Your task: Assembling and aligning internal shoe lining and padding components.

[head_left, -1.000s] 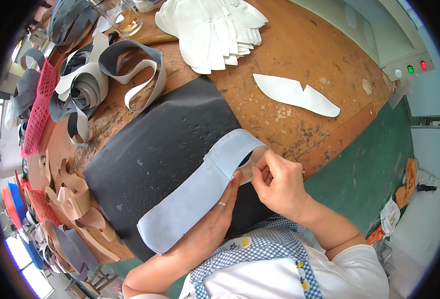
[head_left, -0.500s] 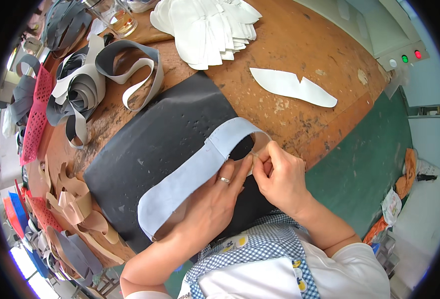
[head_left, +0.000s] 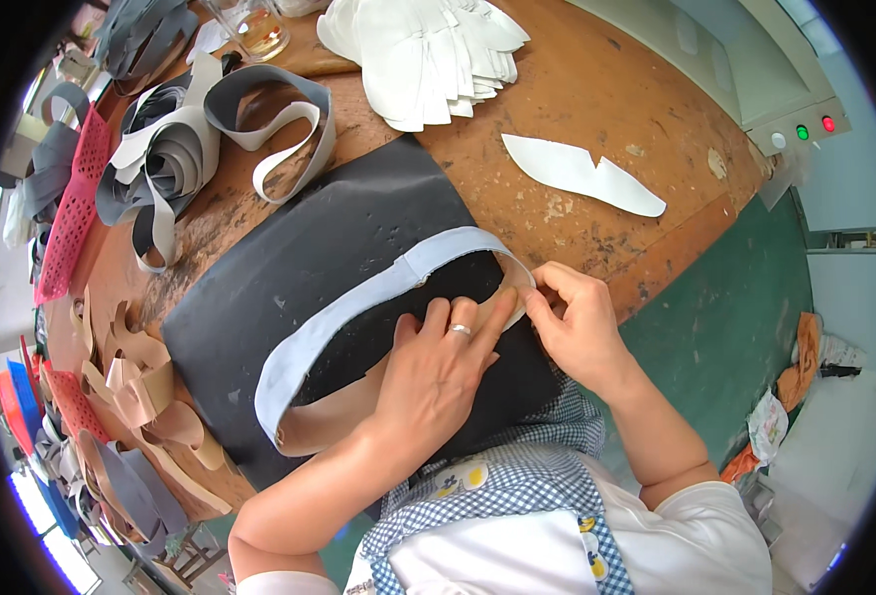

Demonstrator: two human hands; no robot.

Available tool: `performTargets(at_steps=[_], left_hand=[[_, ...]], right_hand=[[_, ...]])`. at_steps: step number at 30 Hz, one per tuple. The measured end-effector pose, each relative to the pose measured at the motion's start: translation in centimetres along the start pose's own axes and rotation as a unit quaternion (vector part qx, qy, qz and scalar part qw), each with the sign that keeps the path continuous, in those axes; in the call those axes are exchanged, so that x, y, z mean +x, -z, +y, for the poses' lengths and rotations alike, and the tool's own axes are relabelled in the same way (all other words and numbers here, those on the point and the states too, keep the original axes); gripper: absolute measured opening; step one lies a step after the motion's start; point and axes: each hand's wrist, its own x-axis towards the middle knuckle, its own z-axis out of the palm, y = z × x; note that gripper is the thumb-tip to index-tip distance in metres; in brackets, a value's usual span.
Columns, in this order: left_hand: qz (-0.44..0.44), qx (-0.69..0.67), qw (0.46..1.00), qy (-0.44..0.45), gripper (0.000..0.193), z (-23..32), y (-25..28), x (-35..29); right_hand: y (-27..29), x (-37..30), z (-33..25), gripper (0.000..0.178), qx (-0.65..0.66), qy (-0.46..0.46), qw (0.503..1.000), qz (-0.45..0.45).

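Note:
A looped strip (head_left: 344,309), light blue-grey outside and tan inside, stands on edge on the black mat (head_left: 230,317). My right hand (head_left: 582,322) pinches the loop's right end between thumb and fingers. Inside the loop, my left hand (head_left: 433,372), with a ring on one finger, lies palm down. Its foremost fingers stretch towards the right hand and press on the tan inner side; the others are slightly bent. A seam crosses the strip at its far side. The fingertips of my right hand are partly hidden behind the strip.
Grey strips lie in coils (head_left: 175,164) at the back left, near a drinking glass (head_left: 259,35). Tan strips (head_left: 145,397) spill over the left edge. White cut pieces (head_left: 423,59) are piled at the back; a single notched white piece (head_left: 582,174) lies right of them.
The loop has tipped up and opened wider, showing more of its tan inside. My left hand has shifted slightly right within it, while my right hand still pinches its right end.

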Motion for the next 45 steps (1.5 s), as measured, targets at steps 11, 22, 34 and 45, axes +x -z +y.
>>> performTargets(at_steps=[11, 22, 34, 45], left_hand=[[0.169, -0.256, 0.943, 0.131, 0.052, 1.2, -0.5, -1.8], [0.179, -0.080, 0.972, 0.128, 0.051, 1.8, 0.0, -4.8], [0.140, -0.030, 0.885, 0.443, 0.069, -6.2, 6.6, -12.4], [0.138, -0.129, 0.979, 0.076, 0.039, -10.0, 6.2, -9.4]], right_hand=[[-0.2, -0.6, -1.7, 0.008, -0.028, 0.114, 0.992, 0.050], [-1.4, 0.9, -3.1, 0.027, -0.092, 0.102, 0.989, -0.056], [-7.9, 10.1, -10.2, 0.036, -0.354, 0.385, 0.828, -0.203], [-8.1, 6.9, -11.6, 0.028, -0.064, 0.260, 0.869, -0.416]])
